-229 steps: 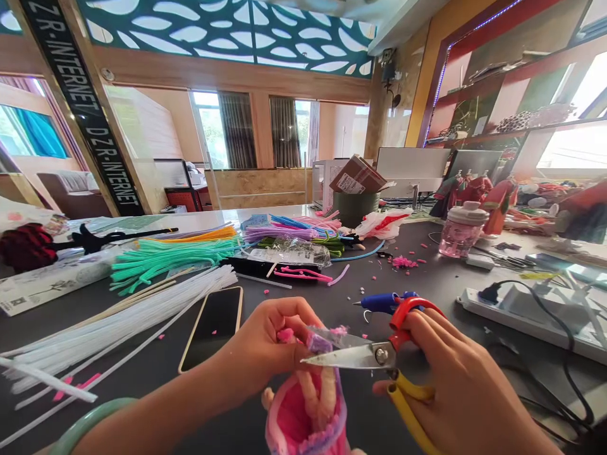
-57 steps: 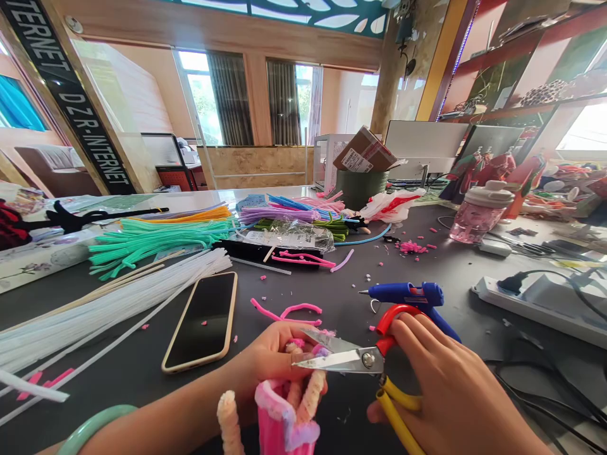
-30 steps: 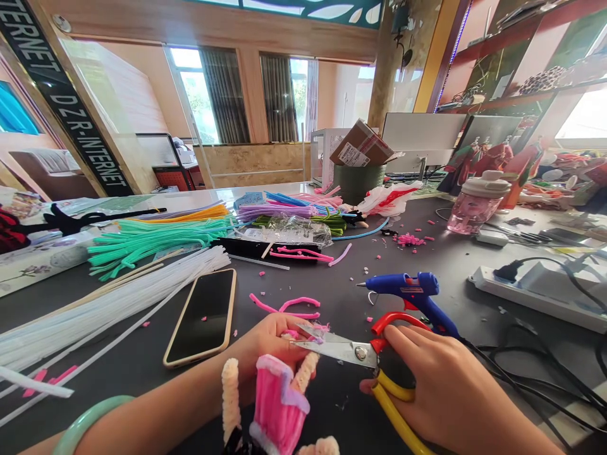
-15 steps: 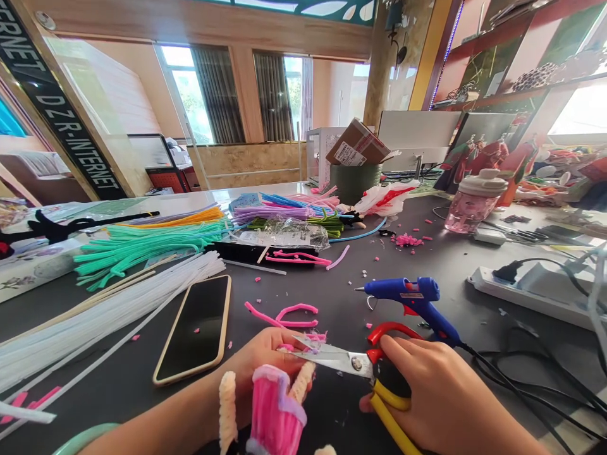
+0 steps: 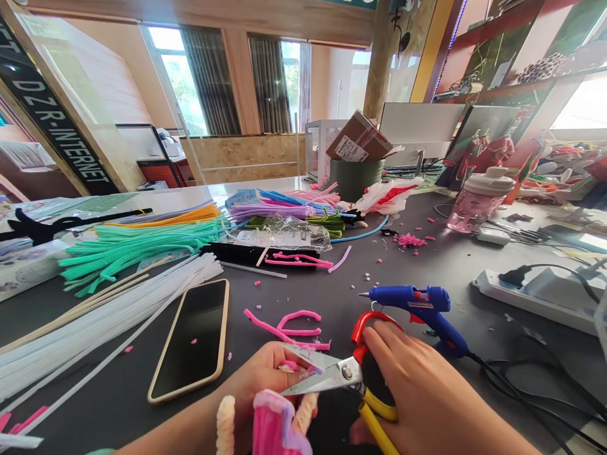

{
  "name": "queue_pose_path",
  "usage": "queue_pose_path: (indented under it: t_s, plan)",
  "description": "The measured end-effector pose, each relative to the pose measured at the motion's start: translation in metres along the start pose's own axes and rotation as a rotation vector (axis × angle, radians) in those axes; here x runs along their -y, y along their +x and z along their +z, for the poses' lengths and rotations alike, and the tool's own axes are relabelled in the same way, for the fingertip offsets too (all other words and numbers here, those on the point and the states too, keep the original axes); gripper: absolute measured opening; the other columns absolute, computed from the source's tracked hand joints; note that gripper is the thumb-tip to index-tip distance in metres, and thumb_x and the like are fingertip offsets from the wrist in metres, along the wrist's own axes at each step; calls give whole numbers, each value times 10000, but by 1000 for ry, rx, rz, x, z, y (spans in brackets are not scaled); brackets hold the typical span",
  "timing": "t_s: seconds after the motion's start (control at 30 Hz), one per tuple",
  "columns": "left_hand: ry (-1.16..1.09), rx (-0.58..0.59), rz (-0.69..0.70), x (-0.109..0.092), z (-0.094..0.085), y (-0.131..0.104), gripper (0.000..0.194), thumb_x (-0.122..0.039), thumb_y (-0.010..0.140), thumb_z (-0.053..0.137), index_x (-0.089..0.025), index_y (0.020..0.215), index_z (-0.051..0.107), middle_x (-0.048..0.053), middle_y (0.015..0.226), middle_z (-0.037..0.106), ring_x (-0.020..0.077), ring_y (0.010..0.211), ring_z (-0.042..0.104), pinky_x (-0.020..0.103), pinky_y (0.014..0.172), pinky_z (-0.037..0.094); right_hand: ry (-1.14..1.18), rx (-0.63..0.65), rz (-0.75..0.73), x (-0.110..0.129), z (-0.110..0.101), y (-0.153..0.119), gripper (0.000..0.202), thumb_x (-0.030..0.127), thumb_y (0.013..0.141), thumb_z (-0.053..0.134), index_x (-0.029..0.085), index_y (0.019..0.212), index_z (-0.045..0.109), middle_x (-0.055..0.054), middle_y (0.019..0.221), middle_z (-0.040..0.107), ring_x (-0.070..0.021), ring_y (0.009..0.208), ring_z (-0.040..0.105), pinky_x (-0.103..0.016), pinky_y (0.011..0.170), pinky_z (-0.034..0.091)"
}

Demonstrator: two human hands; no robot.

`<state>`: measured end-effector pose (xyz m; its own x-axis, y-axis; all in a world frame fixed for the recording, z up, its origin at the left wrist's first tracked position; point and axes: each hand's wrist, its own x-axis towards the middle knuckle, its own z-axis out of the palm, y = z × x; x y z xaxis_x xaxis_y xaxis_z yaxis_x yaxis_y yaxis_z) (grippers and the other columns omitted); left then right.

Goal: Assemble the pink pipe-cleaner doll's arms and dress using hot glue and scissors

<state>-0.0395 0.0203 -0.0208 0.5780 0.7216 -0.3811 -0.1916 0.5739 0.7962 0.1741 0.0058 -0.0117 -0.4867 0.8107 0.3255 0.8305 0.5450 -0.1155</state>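
My right hand [image 5: 403,373] grips scissors [image 5: 334,374] with red and yellow handles, their blades parted wide. Pinched in my left hand [image 5: 265,373] is a small pink pipe cleaner piece [image 5: 288,365], which sits between the blades with a bit of lilac fuzz beside it. Just below is a pipe cleaner figure [image 5: 277,424] with a pink body, lilac trim and cream limbs; its lower part is cut off by the frame, and I cannot tell how it is supported. Bent pink pipe cleaners [image 5: 298,332] lie on the table beyond my left hand.
A blue glue gun [image 5: 412,300] lies beyond my right hand, its cord trailing right. A phone [image 5: 192,341] and bundles of white pipe cleaners [image 5: 118,322] and green ones [image 5: 142,246] are at left. A power strip [image 5: 535,300] and a pink bottle [image 5: 478,202] stand right.
The scissors' blades have spread from nearly closed to wide apart, still around the piece in my left hand. The view has shifted slightly, and both hands and the figure sit lower in it.
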Motion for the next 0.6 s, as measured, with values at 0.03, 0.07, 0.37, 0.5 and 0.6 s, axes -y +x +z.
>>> queue_pose_path:
  t_s: [0.03,0.07,0.37,0.5,0.6]
  plan:
    - [-1,-3,2,0,-1,0,281,-371,553,818,-132,603,679,-7,477,590,79,419,480,202,465,365,2,25,7,1,-1,2,464,513,584,710,150,860,620,-105,844,643,-269,731,627,-358,616,507]
    - [-3,-6,4,0,-1,-1,236,-345,574,809,-146,606,685,-18,475,590,75,426,478,197,475,366,7,55,19,2,-2,4,466,514,601,696,147,878,616,-108,856,631,-274,741,620,-370,625,501]
    - [-23,8,-41,-3,1,-4,218,-300,571,785,-129,530,656,-37,413,550,51,350,423,168,396,332,79,280,75,5,-18,13,382,488,667,647,174,880,604,-71,832,629,-269,723,598,-358,610,430]
    - [-40,40,-56,-6,3,-5,276,-331,562,778,-112,489,627,-22,411,550,57,353,441,172,391,322,51,296,68,5,-17,11,356,471,684,640,168,867,606,-73,811,648,-277,727,615,-343,593,403]
    - [-62,47,-67,-7,4,-7,280,-323,542,791,-108,482,622,-20,407,551,59,358,451,174,400,329,25,319,64,4,-14,8,328,467,710,613,162,831,609,-79,794,662,-287,727,633,-337,580,385]
